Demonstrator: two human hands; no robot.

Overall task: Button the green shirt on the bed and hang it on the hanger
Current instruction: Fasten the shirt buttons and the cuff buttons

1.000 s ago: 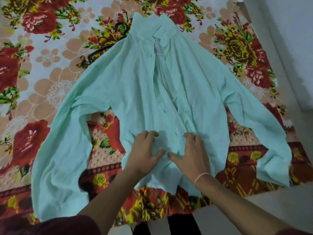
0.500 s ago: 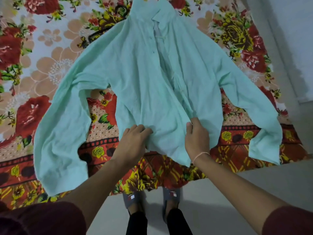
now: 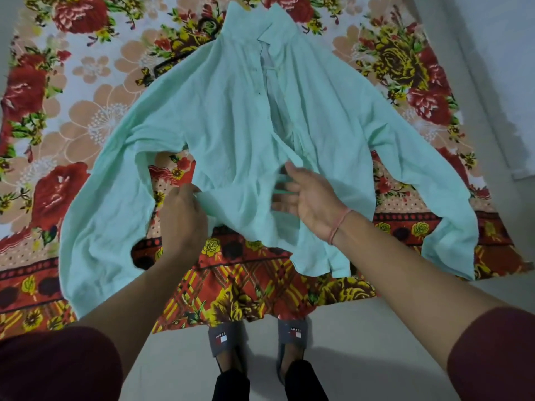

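Observation:
The pale green shirt (image 3: 231, 117) lies front up on the flowered bedsheet, collar at the far end, sleeves spread to both sides, its front placket gaping in the upper half. My left hand (image 3: 182, 218) pinches the left front panel near the hem and lifts it off the bed. My right hand (image 3: 307, 198) is palm up with its fingers tucked under the cloth at the placket, gripping the panel's inner edge. A black hanger (image 3: 185, 50) lies under the shirt's left shoulder; only part of its hook and arm shows.
The flowered sheet (image 3: 72, 91) covers the bed, its red border hanging over the near edge (image 3: 246, 290). I stand on a pale floor (image 3: 362, 328) in grey slippers (image 3: 225, 340). A white wall (image 3: 492, 68) runs along the bed's right side.
My hands have moved apart from the hem's middle; the left took the panel's outer side, the right turned palm up under the placket. The lower front panel is lifted and bunched.

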